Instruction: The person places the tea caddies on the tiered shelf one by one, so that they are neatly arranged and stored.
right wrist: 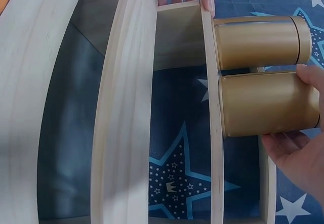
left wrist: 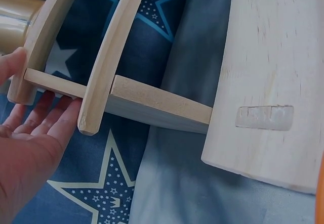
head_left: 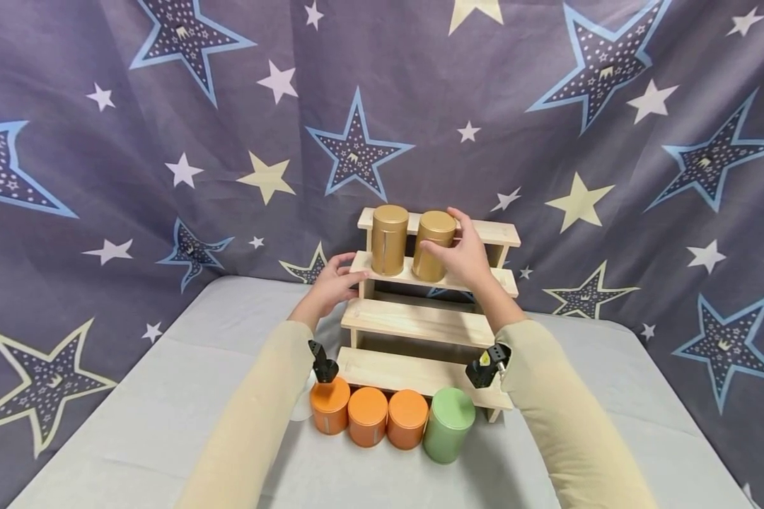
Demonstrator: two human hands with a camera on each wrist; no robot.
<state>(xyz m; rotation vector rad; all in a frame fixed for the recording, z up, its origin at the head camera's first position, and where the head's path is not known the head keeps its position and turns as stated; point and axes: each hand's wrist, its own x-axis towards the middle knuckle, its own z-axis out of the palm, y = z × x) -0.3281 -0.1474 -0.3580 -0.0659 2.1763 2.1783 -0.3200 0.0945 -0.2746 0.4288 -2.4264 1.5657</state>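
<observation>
A stepped wooden rack point(head_left: 420, 322) stands on the cloth-covered table. Two gold tins stand side by side on its second board from the top. My right hand point(head_left: 466, 254) grips the right gold tin point(head_left: 429, 265), thumb on one side and fingers on the other. Beside it is the left gold tin point(head_left: 388, 244), which neither hand touches. At the rack's left end my left hand point(head_left: 332, 284) holds that same board. In the left wrist view, the thumb lies at the board's edge and the fingers curl under the side strut point(left wrist: 55, 82).
Before the rack's lowest board stand a left orange tin point(head_left: 330, 410), a middle orange tin point(head_left: 367, 420), a right orange tin point(head_left: 408, 422) and a taller green tin point(head_left: 447, 431). Something white point(head_left: 302, 406) shows partly behind the left sleeve. A star-patterned curtain point(head_left: 229, 141) hangs behind.
</observation>
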